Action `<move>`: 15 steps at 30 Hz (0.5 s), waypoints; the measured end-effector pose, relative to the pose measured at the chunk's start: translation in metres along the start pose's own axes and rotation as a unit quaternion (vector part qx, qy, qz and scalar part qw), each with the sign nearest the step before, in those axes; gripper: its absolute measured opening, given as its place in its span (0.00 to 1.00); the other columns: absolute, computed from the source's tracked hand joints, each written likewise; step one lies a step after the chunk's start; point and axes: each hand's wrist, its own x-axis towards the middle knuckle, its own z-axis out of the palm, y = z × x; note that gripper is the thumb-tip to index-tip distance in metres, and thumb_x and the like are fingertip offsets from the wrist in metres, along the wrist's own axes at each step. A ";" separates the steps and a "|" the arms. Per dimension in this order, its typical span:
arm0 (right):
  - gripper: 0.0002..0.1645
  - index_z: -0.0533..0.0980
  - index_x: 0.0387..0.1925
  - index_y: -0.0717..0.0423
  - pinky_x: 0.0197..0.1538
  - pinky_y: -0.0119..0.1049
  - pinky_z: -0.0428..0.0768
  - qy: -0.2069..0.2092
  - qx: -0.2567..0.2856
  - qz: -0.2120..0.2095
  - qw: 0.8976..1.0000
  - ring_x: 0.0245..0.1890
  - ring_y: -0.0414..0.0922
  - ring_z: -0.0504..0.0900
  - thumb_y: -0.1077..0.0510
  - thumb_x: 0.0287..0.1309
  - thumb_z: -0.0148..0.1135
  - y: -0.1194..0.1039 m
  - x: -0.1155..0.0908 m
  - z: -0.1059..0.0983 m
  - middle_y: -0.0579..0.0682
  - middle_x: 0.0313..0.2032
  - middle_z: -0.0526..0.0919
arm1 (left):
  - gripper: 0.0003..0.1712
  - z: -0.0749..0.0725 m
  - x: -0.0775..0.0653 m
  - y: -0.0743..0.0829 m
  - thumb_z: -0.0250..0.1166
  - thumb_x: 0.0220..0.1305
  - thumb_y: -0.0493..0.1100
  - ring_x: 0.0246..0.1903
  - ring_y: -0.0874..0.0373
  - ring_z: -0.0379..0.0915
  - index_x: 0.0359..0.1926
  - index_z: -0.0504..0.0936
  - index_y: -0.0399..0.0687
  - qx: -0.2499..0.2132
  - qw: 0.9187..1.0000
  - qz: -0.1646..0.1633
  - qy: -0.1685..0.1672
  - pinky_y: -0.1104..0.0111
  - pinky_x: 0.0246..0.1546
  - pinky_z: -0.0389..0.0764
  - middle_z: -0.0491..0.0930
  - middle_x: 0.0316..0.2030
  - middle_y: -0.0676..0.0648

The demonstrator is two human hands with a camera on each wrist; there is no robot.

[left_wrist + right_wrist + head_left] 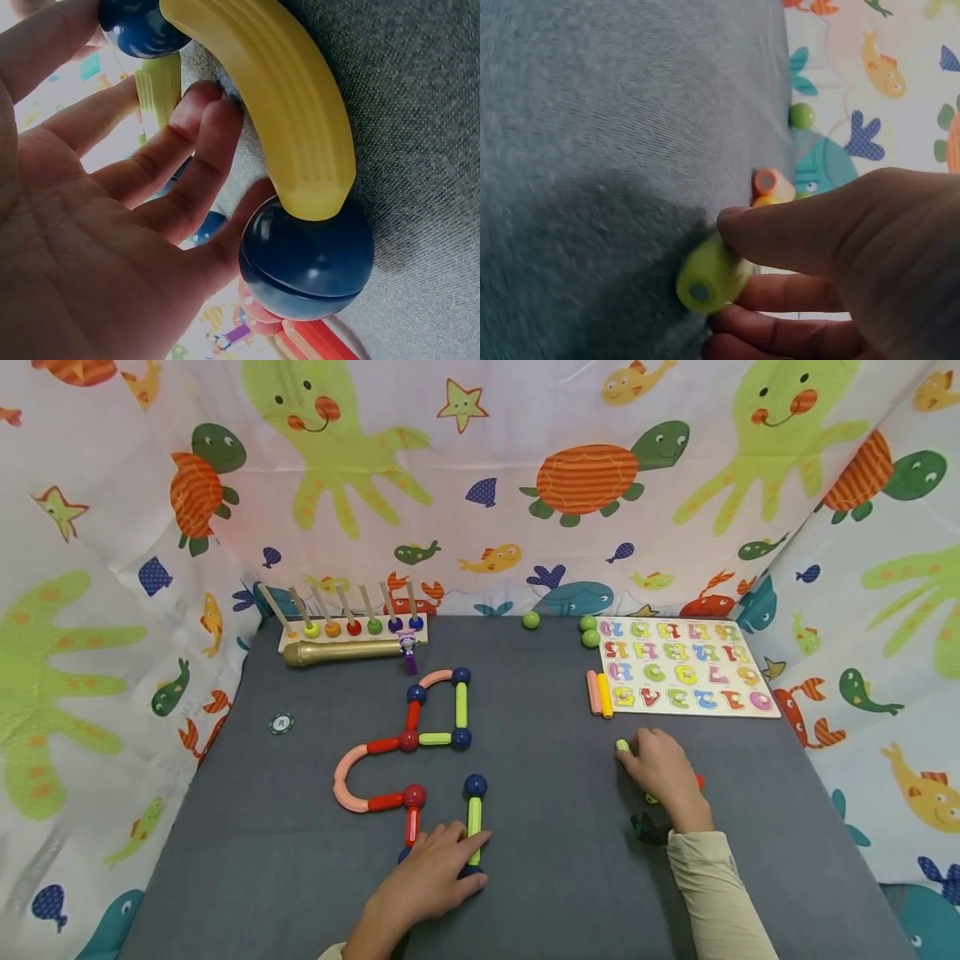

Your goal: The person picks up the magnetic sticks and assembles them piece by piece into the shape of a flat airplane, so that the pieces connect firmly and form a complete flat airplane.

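My left hand [431,878] lies over the near end of a chain of magnetic rods and balls, fingers mostly straight. Its thumb and index finger lie either side of a blue ball [471,871], the index across a light-green rod [475,818]. Below the palm, a curved yellow rod [300,112] joins this ball to another blue ball [307,259], which its fingers touch in the left wrist view. Off to the right, my right hand [663,772] pinches a short light-green rod [712,277] between thumb and fingers, close over the grey cloth.
Red and yellow pieces [651,799] show partly beneath the right hand. Farther back are a number puzzle board [690,666], orange and yellow rods [605,695], green balls [531,620], a peg stand [352,631], a gold microphone-like toy [341,652] and a poker chip [281,723].
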 end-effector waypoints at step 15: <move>0.05 0.82 0.46 0.58 0.38 0.41 0.79 -0.046 0.183 -0.209 0.960 0.32 0.42 0.78 0.61 0.72 0.69 -0.095 0.009 0.023 0.46 0.35 0.81 | 0.34 0.004 -0.002 0.006 0.70 0.73 0.58 0.52 0.50 0.66 0.75 0.78 0.57 0.037 0.999 -0.011 0.019 0.43 0.57 0.66 0.75 0.50 0.51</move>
